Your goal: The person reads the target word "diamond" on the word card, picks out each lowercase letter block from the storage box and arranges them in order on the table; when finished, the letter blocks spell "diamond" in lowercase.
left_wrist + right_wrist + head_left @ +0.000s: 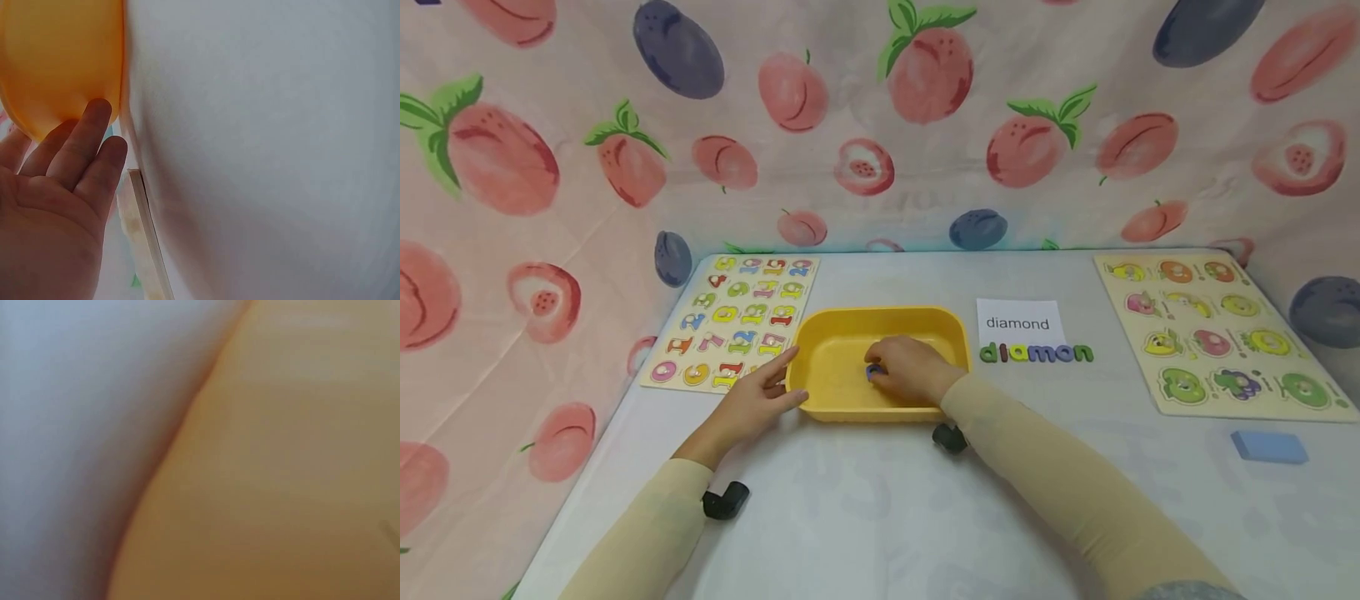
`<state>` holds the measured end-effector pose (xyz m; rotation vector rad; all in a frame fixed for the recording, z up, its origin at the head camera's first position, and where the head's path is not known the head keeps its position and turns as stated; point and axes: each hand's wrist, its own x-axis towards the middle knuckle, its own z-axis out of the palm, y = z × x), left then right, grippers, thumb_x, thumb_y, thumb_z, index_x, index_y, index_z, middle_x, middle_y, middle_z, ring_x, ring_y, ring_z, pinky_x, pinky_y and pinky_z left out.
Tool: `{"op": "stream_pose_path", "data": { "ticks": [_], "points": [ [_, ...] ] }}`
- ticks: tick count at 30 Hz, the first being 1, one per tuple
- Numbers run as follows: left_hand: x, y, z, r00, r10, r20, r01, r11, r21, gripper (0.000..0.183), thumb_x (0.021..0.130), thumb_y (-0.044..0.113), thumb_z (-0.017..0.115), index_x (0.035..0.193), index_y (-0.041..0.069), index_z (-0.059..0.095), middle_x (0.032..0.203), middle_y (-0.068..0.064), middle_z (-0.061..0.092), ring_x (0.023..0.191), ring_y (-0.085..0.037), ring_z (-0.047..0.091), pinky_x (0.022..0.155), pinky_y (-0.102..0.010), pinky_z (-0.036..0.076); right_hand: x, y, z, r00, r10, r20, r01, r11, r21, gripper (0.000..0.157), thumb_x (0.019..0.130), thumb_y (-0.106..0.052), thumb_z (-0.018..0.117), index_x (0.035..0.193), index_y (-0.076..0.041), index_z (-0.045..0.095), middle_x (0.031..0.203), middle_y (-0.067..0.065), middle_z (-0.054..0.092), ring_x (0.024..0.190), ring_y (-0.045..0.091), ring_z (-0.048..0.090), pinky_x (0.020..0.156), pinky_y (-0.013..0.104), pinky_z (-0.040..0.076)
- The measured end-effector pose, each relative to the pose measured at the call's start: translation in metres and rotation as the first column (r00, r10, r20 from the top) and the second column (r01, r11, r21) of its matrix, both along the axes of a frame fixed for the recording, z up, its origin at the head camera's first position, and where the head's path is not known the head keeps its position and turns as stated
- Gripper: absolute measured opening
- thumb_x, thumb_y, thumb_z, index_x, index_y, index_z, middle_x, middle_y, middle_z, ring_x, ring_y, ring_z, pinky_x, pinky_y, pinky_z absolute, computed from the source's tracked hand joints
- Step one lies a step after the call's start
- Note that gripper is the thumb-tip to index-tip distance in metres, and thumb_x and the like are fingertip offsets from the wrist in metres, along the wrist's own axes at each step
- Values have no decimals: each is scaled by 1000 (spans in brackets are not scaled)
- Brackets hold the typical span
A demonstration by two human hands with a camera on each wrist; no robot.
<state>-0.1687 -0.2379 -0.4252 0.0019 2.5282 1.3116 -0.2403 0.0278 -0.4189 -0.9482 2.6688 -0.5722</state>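
Note:
In the head view my right hand (912,368) reaches over the near side of a yellow plastic tray (827,414) and pinches a small blue letter (873,372) low inside it. The fingers cover part of the letter, so which one it is stays unclear. My left hand (752,408) is at the tray's left end, its fairly straight fingers touching the outer wall, as the left wrist view shows with the hand (56,206) against the tray (62,56). Only the tray's yellow wall (269,487) fills much of the right wrist view; no hand appears there.
Right of the tray lies a white card (1018,315) printed "diamond", above a row of coloured letters (1036,353) reading "diamon". A number puzzle board (730,321) lies left, a fruit puzzle board (1221,333) right. A blue block (1268,447) sits near the right side.

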Motion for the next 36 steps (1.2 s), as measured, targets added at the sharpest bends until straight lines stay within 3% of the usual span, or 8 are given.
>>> {"op": "stream_pose_path", "data": {
  "ticks": [6, 12, 23, 29, 36],
  "points": [
    [0, -1, -1, 1000, -7, -10, 7, 1000, 9, 80, 92, 36, 74, 159, 29, 30, 160, -12, 33, 137, -37, 45, 106, -48, 43, 1, 0, -1, 999, 43, -23, -44, 998, -41, 30, 98, -17, 64, 125, -6, 68, 122, 6, 69, 115, 23, 62, 107, 37, 45],
    [0, 0, -1, 1000, -9, -15, 9, 1000, 7, 80, 92, 37, 74, 159, 29, 31, 160, -11, 33, 136, -36, 46, 106, -47, 43, 1, -1, -2, 995, 87, -38, -89, 995, -54, 30, 96, -13, 63, 123, -3, 68, 119, 7, 69, 111, 24, 63, 105, 37, 46],
    [-1, 0, 0, 1000, -10, -11, 10, 1000, -7, 80, 92, 37, 73, 159, 30, 30, 159, -13, 34, 137, -37, 45, 106, -48, 43, 0, 0, -3, 1000, 25, 6, -25, 999, 25, 32, 98, -19, 64, 127, -8, 68, 122, 3, 68, 110, 20, 62, 107, 36, 45],
    [-2, -1, -1, 1000, -6, -12, 6, 1000, -25, 80, 91, 38, 74, 159, 31, 31, 159, -13, 34, 136, -37, 45, 106, -47, 43, -1, 3, -4, 998, 62, -31, -62, 998, 6, 30, 97, -14, 64, 125, -7, 69, 120, 4, 69, 108, 21, 63, 104, 36, 46],
    [-1, 0, -2, 1000, -3, -10, 2, 1000, -21, 81, 91, 38, 74, 159, 31, 31, 158, -15, 36, 135, -37, 47, 106, -47, 43, -1, 6, -6, 986, 87, -145, -89, 996, -6, 26, 93, -12, 66, 117, -11, 74, 112, -1, 72, 96, 23, 59, 90, 39, 49]
  ]
}}
